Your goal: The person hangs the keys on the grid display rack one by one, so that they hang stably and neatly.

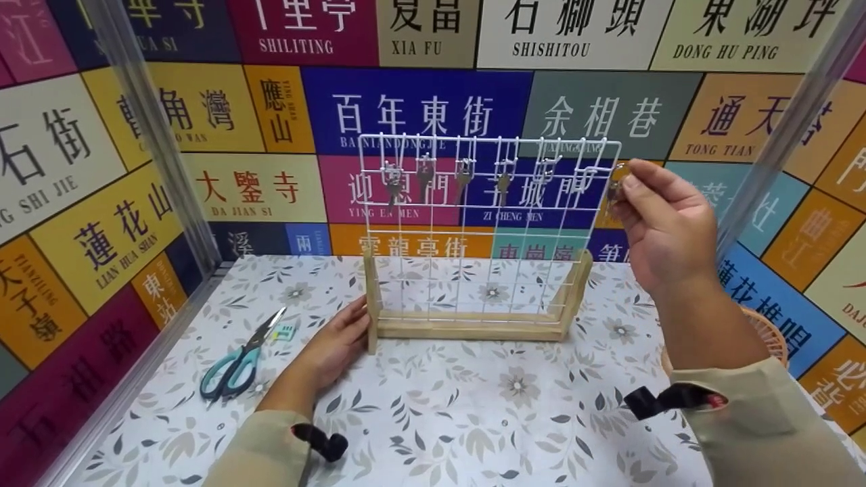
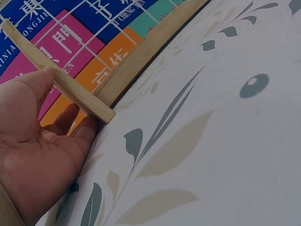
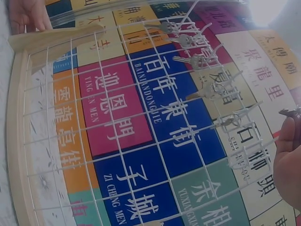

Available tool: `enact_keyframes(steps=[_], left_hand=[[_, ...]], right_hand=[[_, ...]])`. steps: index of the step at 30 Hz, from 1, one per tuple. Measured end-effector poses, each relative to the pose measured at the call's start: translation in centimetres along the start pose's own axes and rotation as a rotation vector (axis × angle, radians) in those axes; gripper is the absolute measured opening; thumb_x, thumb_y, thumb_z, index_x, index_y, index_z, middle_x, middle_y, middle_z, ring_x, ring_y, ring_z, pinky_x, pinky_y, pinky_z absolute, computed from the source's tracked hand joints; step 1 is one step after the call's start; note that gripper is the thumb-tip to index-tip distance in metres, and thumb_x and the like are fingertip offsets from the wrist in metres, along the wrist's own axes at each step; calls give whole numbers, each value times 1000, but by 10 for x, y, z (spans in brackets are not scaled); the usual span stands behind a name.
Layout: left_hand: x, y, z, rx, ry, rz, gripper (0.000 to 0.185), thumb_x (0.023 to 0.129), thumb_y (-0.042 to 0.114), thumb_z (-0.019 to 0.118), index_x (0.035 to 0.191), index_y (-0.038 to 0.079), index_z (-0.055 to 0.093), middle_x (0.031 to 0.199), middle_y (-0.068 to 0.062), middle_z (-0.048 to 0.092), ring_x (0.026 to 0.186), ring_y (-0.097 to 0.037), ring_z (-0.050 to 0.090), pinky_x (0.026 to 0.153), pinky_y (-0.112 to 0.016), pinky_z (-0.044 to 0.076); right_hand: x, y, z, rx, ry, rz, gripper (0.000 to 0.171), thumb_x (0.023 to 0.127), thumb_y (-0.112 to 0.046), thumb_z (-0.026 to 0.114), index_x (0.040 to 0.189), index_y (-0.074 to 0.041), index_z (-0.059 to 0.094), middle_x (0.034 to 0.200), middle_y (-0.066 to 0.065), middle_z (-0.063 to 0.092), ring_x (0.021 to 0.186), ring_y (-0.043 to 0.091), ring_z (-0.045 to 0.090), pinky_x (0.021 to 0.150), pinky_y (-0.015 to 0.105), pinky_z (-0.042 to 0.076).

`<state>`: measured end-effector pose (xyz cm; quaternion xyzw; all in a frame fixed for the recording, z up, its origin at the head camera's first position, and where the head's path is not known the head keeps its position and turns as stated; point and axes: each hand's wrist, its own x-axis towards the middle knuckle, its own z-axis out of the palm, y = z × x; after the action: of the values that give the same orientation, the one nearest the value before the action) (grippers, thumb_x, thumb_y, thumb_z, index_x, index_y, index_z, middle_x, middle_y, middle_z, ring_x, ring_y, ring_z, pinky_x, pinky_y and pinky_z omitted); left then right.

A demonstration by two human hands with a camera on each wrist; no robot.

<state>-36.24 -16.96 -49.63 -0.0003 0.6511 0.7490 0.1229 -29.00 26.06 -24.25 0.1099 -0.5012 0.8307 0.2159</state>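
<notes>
On the flower-printed tablecloth (image 1: 473, 406) stands a white wire grid (image 1: 487, 223) slotted into a pale wooden base (image 1: 473, 328), with several small metal keys (image 1: 426, 177) dangling from thin hooks along its top row. At the grid's upper right corner, the right hand (image 1: 666, 226) pinches a small dark key (image 1: 614, 189) between thumb and fingertips. Low down, the left hand (image 1: 338, 345) lies relaxed, fingers straight against the base's square wooden foot. Teal-handled scissors (image 1: 237, 368) lie well apart to the left.
</notes>
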Motion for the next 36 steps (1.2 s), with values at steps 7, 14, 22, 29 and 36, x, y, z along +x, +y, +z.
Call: enact_keyframes(steps=[7, 14, 22, 29, 36], left_hand=[[0, -1, 0, -12, -9, 8, 53, 110, 27, 61, 160, 39, 48, 173, 2, 39, 161, -24, 39, 135, -44, 32], [0, -1, 0, -26, -11, 7, 51, 111, 26, 59, 160, 39, 48, 173, 2, 40, 161, -25, 38, 135, -44, 31], [-1, 0, 0, -24, -3, 1, 53, 110, 27, 60, 160, 39, 48, 173, 2, 39, 161, -24, 39, 135, -44, 32], [0, 0, 0, -10, -8, 2, 55, 109, 29, 61, 161, 40, 46, 174, 3, 37, 161, -25, 39, 134, -44, 34], [0, -2, -1, -21, -15, 12, 54, 110, 28, 61, 161, 39, 46, 174, 2, 38, 161, -26, 39, 134, -45, 33]], right_hand=[[8, 3, -5, -44, 30, 34, 49, 91, -16, 85, 135, -1, 70, 121, 10, 69, 103, 22, 67, 90, 23, 64], [13, 13, -8, -42, 16, 34, 49, 91, -16, 84, 134, 2, 69, 118, 11, 70, 98, 21, 67, 88, 23, 65], [21, 23, -12, -94, 41, 58, 46, 91, -17, 85, 132, -2, 72, 117, 10, 71, 100, 21, 69, 91, 23, 65], [17, 34, -25, -112, 72, 113, 48, 91, -20, 84, 135, -6, 71, 126, 10, 66, 106, 22, 69, 95, 22, 64], [-5, 53, -42, -88, 109, 166, 50, 90, -21, 86, 136, -7, 70, 129, 9, 62, 109, 21, 68, 97, 22, 64]])
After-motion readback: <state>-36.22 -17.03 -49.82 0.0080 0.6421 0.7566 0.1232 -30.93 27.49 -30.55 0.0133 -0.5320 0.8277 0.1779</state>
